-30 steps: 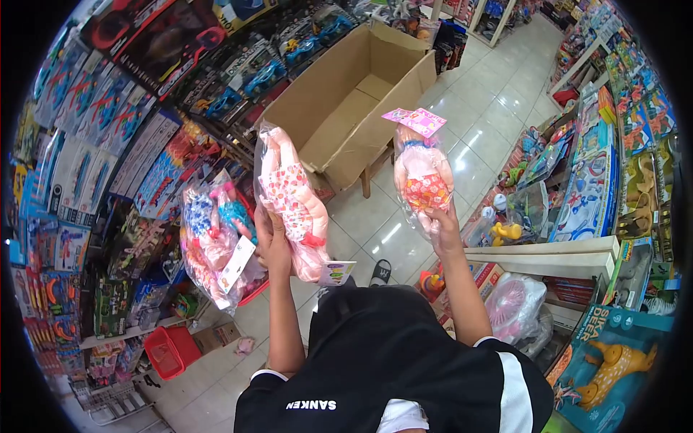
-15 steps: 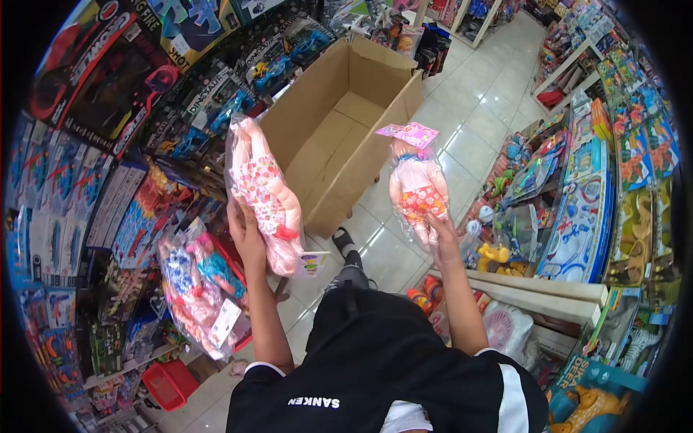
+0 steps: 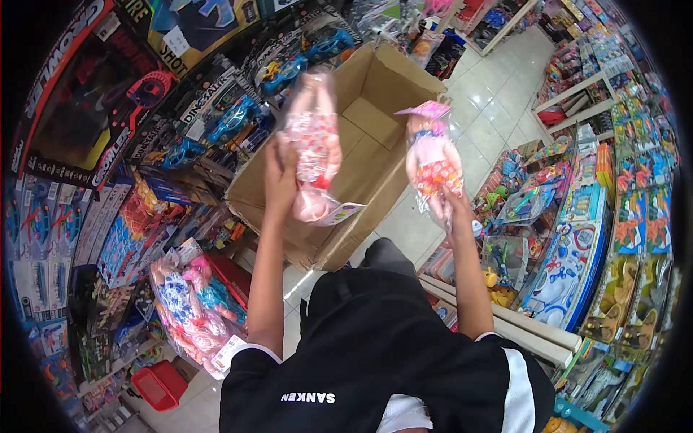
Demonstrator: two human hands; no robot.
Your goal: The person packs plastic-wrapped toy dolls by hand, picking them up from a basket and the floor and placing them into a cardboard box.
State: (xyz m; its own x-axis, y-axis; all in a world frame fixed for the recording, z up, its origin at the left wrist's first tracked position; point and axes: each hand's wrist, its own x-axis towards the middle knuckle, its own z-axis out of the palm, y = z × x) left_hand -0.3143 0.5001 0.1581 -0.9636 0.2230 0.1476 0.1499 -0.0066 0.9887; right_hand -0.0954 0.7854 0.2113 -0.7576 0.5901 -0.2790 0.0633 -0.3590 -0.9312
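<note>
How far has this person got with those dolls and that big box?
Done: nothing shows inside the open brown cardboard box. In hand: the left hand grips a bagged pink doll in a floral dress over the box; the right hand holds a smaller bagged doll with a pink header card beside it. Left: a clear bag of more dolls hangs by the shelf.

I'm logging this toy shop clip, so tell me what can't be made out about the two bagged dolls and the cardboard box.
Head view only:
- Left doll: motion blur smears its face and dress print; the left hand covers one side.
- Right doll: header card text too small; its legs hidden by the right hand.
- Cardboard box: near floor hidden behind both dolls and its front wall.
- Hanging doll bundle: tag too small to read.
</note>
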